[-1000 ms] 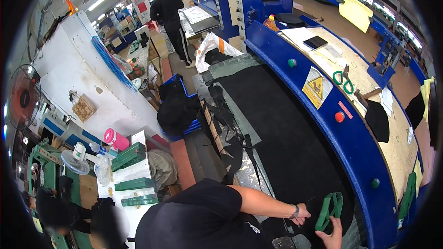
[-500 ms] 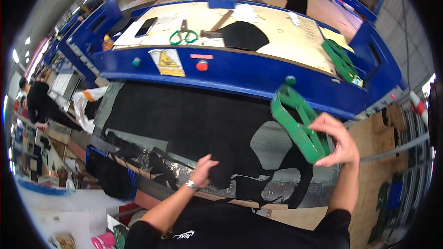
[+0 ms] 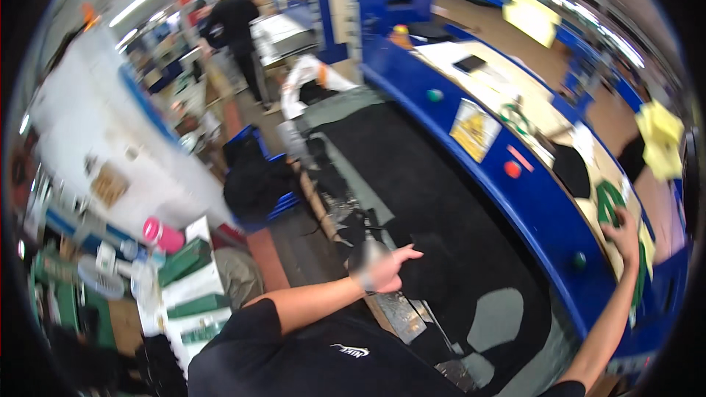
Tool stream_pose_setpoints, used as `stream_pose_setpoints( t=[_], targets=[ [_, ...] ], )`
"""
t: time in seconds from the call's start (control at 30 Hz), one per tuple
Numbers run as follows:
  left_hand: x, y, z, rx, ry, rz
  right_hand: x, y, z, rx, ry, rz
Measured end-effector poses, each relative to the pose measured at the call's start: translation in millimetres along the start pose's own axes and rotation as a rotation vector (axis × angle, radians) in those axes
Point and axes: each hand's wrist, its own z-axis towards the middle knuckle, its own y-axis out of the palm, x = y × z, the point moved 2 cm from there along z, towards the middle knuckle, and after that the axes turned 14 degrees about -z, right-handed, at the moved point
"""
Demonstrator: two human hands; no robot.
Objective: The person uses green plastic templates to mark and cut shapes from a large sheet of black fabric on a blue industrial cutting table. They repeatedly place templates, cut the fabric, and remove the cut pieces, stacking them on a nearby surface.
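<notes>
My right hand [image 3: 625,234] is closed on a green frame-shaped cutting die [image 3: 607,202], at the right end of the pale board on the blue machine beam. A second green die [image 3: 640,279] shows partly behind my right forearm. My left hand [image 3: 386,268] is over the near edge of the black sheet material [image 3: 456,198], index finger stretched out and thumb apart. Motion blurs its back, and a dark patch beside it is unclear. Light cut-out gaps show in the sheet near its right end.
The blue beam [image 3: 471,169] carries a red button [image 3: 512,169] and green buttons. Scissors [image 3: 517,116], a phone [image 3: 470,64] and a black piece [image 3: 571,169] lie on the board. At left are a blue crate [image 3: 283,206] with black material and a pink bottle [image 3: 163,235]. Another person [image 3: 234,29] stands farther back.
My view has swung left. My right hand has carried the green die from above the sheet onto the board. The black piece by my left hand's fingers no longer shows clearly.
</notes>
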Motion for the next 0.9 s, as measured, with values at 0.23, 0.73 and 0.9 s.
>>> stream_pose_setpoints(
  t=[0.23, 0.73, 0.9],
  targets=[
    [20, -21, -41, 0.078, 0.191, 0.062, -3, 33, 31, -0.079, 0.035, -0.129],
    [26, 60, -12, -0.357, -0.116, 0.176, -279, 182, -146, -0.75, 0.02, 1.277],
    [36, 75, -12, -0.221, -0.074, 0.355, -281, 166, -131, -0.559, 0.231, 1.024]
  ],
)
